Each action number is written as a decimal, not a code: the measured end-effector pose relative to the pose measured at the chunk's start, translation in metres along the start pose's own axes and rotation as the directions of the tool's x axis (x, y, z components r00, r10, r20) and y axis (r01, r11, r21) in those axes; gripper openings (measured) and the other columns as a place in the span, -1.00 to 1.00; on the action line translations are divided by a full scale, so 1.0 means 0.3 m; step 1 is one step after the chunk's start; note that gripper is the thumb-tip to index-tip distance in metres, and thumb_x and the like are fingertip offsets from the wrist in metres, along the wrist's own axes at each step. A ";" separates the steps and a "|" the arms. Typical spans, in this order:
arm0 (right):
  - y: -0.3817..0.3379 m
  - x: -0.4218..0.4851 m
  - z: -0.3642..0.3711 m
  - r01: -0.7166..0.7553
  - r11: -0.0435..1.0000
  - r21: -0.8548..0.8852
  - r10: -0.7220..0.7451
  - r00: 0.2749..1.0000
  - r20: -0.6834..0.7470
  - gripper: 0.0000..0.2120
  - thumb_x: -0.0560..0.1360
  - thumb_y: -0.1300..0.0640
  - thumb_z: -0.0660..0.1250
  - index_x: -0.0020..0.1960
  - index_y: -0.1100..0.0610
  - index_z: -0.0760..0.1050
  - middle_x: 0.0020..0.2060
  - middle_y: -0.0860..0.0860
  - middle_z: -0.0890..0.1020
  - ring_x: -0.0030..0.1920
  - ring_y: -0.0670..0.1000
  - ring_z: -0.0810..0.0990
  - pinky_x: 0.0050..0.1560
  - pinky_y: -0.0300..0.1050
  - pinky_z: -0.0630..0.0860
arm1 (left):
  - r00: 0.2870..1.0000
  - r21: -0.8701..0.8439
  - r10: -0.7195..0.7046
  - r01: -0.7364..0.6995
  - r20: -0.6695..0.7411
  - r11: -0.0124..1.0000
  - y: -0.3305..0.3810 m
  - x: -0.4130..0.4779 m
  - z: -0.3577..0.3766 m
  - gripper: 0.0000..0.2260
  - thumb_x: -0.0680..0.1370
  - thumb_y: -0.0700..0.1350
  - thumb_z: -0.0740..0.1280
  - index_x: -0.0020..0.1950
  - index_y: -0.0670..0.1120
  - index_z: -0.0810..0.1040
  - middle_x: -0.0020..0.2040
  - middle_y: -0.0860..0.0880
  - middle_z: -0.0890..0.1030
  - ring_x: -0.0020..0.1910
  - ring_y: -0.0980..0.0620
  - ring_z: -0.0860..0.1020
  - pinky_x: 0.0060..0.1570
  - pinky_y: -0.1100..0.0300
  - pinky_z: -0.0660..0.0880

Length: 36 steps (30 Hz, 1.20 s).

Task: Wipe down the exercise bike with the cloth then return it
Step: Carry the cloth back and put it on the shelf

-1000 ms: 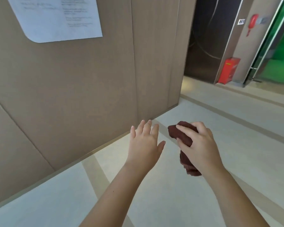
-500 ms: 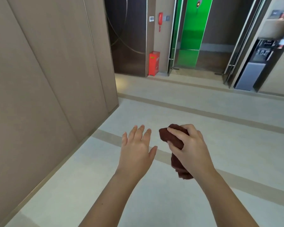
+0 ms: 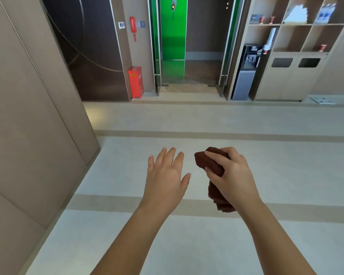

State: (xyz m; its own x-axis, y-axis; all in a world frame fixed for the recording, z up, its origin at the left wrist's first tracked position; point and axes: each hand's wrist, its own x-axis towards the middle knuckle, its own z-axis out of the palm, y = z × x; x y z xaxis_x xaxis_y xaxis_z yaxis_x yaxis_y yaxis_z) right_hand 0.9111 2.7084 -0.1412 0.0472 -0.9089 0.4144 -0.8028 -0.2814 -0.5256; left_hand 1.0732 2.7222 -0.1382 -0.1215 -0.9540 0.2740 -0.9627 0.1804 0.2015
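Gripping a bunched dark red-brown cloth [image 3: 211, 162], the right hand [image 3: 231, 179] has its fingers curled shut around the upper part of the fabric; one rounded end sticks out past the index finger toward the left hand, and a loose tail hangs below the palm. Cloth location: in the right hand, in the air above the floor, touching nothing else.

Left hand [image 3: 167, 179]: empty, palm down, fingers spread apart and extended forward, just beside the cloth but not touching it. Both forearms bare.

Below both hands: pale floor [image 3: 187, 245] crossed by darker beige bands.

Beyond the left hand, to its outer side: tan panelled wall [image 3: 28, 116] running away from the viewer.

Far ahead of the hands: dark brown wall panel; red cabinet [image 3: 135, 81] standing on the floor at its base; red handset [image 3: 133, 26] mounted on the wall above it; green-lit doorway [image 3: 173, 36] with metal frames.

Ahead and to the outer side of the right hand: black-and-grey water dispenser [image 3: 244, 74]; open shelving unit [image 3: 298, 24] with small items too small to identify; two dark slots in the cabinet front under the shelves.
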 end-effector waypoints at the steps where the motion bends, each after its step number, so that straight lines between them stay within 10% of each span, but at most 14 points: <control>1: 0.018 0.036 0.011 -0.012 1.000 -0.002 0.012 1.000 -0.009 -0.66 0.44 0.13 0.36 0.19 -0.08 0.51 0.12 -0.03 0.49 0.04 0.09 0.42 -0.04 -0.11 0.42 | 1.000 -0.006 0.016 -0.016 0.009 1.000 0.001 0.047 0.021 -0.51 0.59 0.11 0.06 0.47 -0.01 0.09 0.51 -0.01 0.08 0.48 0.00 -0.05 0.42 -0.02 -0.15; 36: 1.442 1.645 0.026 -0.299 0.951 -0.084 0.267 0.926 -0.266 -0.67 0.42 0.13 0.37 0.16 -0.10 0.53 0.14 -0.07 0.50 0.07 0.09 0.45 -0.06 -0.10 0.45 | 0.949 -0.245 0.314 -0.296 0.036 0.923 0.684 2.151 0.831 -0.53 0.58 0.08 0.11 0.45 -0.02 0.16 0.49 -0.01 0.15 0.47 0.00 0.02 0.41 -0.05 -0.12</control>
State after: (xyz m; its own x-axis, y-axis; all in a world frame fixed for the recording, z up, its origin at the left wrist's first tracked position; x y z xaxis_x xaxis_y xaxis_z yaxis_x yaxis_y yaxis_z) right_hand 0.5917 2.1358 -0.1697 -0.3292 -0.8350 0.4409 -0.8274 0.0301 -0.5608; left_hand 0.7370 2.0838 -0.1544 -0.4259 -0.8572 0.2895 -0.7939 0.5075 0.3349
